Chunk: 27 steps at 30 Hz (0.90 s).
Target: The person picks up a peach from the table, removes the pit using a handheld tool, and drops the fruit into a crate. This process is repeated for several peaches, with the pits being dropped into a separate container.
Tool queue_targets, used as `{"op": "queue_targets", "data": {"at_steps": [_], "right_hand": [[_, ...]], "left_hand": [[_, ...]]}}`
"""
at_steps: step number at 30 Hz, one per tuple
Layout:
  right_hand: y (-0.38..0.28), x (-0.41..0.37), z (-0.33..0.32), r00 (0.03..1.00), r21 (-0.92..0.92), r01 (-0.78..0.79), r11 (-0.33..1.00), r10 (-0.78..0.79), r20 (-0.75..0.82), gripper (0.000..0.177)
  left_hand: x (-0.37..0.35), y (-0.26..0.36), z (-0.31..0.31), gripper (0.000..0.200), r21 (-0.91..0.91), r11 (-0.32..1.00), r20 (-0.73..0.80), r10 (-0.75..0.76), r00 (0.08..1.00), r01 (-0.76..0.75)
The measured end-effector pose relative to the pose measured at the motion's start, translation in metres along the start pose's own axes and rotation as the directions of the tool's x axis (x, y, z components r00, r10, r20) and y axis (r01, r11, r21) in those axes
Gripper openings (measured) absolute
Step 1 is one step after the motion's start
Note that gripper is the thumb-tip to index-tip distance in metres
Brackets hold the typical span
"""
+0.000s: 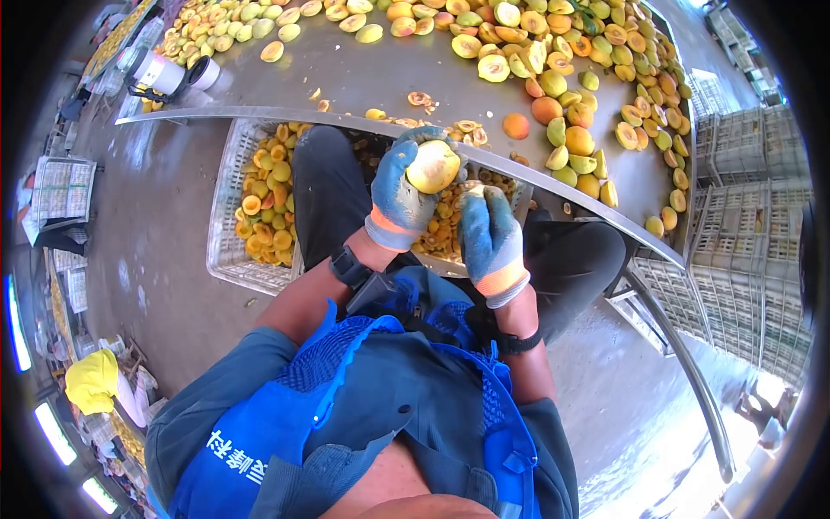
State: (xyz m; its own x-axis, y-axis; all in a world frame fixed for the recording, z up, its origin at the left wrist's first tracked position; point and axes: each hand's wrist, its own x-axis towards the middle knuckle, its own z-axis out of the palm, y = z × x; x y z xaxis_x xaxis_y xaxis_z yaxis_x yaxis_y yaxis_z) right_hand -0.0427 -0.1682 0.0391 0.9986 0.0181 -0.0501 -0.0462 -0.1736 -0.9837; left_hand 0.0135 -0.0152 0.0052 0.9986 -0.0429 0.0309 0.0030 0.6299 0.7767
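My left hand (400, 189), in a blue and orange glove, is wrapped round a pale yellow-green fruit (432, 167) just over the table's near edge. To its right, my right hand (491, 235), gloved the same way, has its fingers curled together near the fruit but apart from it. Whatever those fingers hold is too small to make out. Below both hands, between my legs, a crate of cut fruit (445, 221) is partly hidden by the gloves.
Many whole and halved fruits (579, 138) lie on the metal table (380, 73). A white crate (221, 221) of fruit halves stands at the left. Stacked crates (748, 229) rise at the right, near a curved metal bar (692, 372). White containers (160, 73) are on the table's left end.
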Motion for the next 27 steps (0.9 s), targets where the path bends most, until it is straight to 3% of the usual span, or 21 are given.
{"op": "queue_targets", "data": {"at_steps": [2,3,9,18,21,27], "right_hand": [[-0.01,0.001,0.005,0.996,-0.027,0.085,0.996,-0.084,0.038,0.022],[-0.007,0.001,0.004,0.996,-0.011,0.047,0.999,-0.046,0.074,0.023],[-0.001,0.002,0.013,0.995,-0.007,-0.015,1.0,0.015,0.096,0.025],[0.01,0.001,0.02,0.99,-0.003,-0.015,1.0,0.015,0.139,0.034],[0.006,0.001,0.018,0.981,-0.008,-0.057,0.998,0.058,0.188,0.027],[0.018,0.002,0.024,0.972,0.159,-0.101,0.982,0.063,0.228,0.027]], "left_hand": [[-0.003,-0.001,0.002,0.043,-0.122,0.992,-0.016,-0.035,0.999,0.033],[-0.005,-0.002,0.003,0.043,-0.184,0.982,-0.024,-0.054,0.998,0.049],[-0.011,-0.007,0.007,0.043,-0.095,0.995,-0.039,0.032,0.999,-0.035],[-0.022,-0.006,0.014,0.034,-0.157,0.988,-0.06,-0.013,0.998,0.003],[-0.022,-0.006,0.014,0.031,-0.139,0.99,-0.055,0.0,0.998,-0.008],[-0.021,-0.009,0.011,0.026,0.003,0.998,-0.082,0.057,0.995,-0.057]]}}
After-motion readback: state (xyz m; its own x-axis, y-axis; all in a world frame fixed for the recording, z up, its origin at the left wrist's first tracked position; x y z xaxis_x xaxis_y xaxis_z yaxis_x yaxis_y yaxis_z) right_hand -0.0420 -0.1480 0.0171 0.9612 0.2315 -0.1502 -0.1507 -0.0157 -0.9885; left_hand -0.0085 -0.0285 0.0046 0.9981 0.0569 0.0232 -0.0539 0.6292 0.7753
